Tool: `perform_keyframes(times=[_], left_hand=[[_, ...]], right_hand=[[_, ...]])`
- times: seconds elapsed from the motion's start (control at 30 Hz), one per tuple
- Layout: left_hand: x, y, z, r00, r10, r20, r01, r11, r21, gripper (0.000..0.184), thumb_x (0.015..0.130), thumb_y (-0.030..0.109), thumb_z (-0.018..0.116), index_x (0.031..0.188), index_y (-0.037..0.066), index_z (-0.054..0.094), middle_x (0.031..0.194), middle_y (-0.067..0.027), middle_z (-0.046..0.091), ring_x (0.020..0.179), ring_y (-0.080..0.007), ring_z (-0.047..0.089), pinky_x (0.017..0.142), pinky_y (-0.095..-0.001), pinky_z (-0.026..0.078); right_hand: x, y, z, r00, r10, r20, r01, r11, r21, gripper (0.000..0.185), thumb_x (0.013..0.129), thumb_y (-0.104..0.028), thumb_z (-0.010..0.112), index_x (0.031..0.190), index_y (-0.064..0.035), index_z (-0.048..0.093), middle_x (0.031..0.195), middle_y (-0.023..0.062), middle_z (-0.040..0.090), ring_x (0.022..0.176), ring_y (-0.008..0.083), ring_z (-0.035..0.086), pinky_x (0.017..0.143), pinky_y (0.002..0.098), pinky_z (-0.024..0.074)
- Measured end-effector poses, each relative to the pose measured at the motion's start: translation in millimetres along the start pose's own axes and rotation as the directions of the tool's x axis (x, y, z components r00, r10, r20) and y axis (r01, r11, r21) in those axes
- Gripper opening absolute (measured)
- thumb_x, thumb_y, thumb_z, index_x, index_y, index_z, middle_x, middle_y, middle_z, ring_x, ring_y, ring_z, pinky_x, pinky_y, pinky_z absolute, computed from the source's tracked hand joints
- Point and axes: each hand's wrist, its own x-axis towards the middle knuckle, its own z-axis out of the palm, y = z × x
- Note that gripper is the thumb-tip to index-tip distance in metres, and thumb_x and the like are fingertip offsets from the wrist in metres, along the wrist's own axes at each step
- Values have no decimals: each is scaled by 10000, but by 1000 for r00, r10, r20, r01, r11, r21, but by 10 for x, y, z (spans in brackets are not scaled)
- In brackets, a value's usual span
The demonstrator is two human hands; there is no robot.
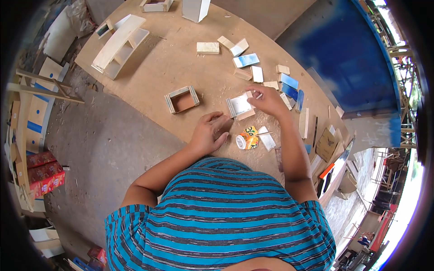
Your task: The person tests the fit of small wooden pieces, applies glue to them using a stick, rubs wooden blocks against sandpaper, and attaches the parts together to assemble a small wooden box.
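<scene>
A small wooden box frame (241, 105) with a white inside lies on the table between my hands. My right hand (270, 103) is at its right side, fingers bent in a pinch. A small pale tip (258, 95) shows at those fingers, too small to name. My left hand (210, 134) rests near the frame's lower left corner, fingers stretched out and thumb apart. Just below the frame is a yellow-orange printed container (250, 137) with a white round end and a thin stick across it. A white block (266, 138) lies beside it.
A second small open box (182, 100) sits to the left on the wooden table (149, 86). Several wood, white and blue blocks (246, 60) lie beyond the frame. A curved shelf piece (120, 47) stands far left. An orange-and-black tool (326, 171) is at right.
</scene>
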Motion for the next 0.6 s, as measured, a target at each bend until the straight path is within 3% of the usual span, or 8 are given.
perform_keyframes(times=[0.3,0.6], left_hand=[[8,11,13,1000,20,-12,-20,1000,8,569,753,146,716,1290,19,579,1189,-164,660,1182,-356,555,1023,-449,410],[8,9,14,1000,16,-11,-16,1000,8,591,732,159,727,1290,28,579,1180,-175,661,1183,-363,548,1013,-461,413]], right_hand=[[11,-21,-55,998,20,-54,-25,996,-86,348,733,-157,726,1071,-73,728,725,56,631,660,145,578,636,298,484],[6,-82,-46,1000,-18,-9,17,997,-75,389,737,-152,742,1116,-68,721,734,73,645,648,175,588,639,318,485]])
